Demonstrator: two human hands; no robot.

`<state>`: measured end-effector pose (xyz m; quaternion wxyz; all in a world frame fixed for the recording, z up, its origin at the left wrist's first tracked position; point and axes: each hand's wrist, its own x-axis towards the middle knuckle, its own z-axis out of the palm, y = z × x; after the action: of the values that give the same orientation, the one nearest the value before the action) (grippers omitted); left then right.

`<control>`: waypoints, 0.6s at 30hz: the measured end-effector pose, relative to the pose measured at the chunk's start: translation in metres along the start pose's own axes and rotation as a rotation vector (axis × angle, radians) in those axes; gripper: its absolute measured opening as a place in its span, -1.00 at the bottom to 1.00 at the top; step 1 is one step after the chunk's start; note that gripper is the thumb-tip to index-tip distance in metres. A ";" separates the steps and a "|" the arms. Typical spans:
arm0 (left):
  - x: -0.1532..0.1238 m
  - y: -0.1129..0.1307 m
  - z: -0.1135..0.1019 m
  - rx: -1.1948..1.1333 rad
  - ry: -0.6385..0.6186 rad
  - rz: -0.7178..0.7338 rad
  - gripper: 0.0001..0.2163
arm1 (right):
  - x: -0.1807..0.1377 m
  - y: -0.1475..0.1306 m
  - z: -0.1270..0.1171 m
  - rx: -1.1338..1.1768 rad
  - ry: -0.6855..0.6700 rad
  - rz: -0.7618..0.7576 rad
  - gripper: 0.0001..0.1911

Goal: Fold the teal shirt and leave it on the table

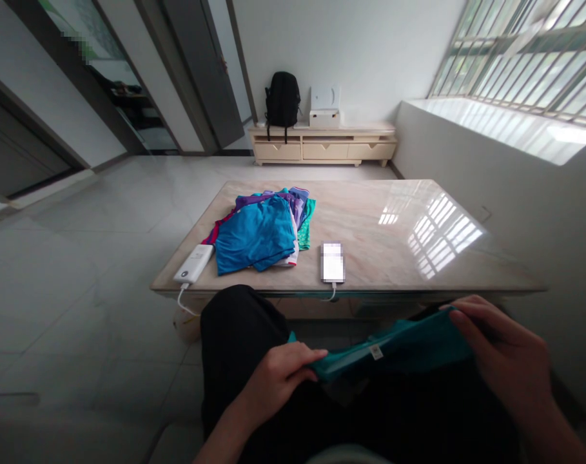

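Note:
Over my lap, a teal garment (418, 341) is stretched between my two hands, with a small white label (376, 352) on its inner side near the waistband edge. My left hand (285, 374) is closed, pinching one end between thumb and fingers. Higher up and to the right, my right hand (503, 345) grips the other end by its top corner. The lower part of the cloth fades into shadow against my dark trousers (239, 341). On the table ahead lies a loose pile of garments, with a blue pair of shorts (256, 235) on top and purple, green and red cloth underneath.
The marble-look table (360, 212) is in front of my knees. A white power bank (194, 264) and a phone (332, 262) lie near its front edge, each with a white cable. Farther back, a low cabinet (324, 148) carries a black backpack (282, 100) and a white box (324, 117).

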<state>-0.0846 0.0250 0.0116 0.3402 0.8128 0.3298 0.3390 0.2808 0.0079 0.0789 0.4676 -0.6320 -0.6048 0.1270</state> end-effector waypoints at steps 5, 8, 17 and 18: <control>0.011 0.008 -0.010 0.237 0.128 0.127 -0.87 | -0.002 -0.007 0.000 0.041 -0.002 0.012 -0.77; 0.016 0.013 -0.012 0.272 0.217 0.117 -0.90 | -0.003 -0.004 -0.004 0.015 0.013 0.026 -0.73; 0.018 0.029 -0.005 0.196 0.305 0.022 -0.81 | 0.002 0.014 -0.013 -0.073 -0.081 -0.140 -0.74; 0.018 0.031 -0.005 0.176 0.322 0.001 -0.81 | 0.002 0.014 -0.013 -0.066 -0.087 -0.151 -0.76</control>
<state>-0.0685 0.0234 0.0443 0.2104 0.7748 0.4080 0.4347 0.2991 0.0062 0.0761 0.4280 -0.5935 -0.6744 0.0986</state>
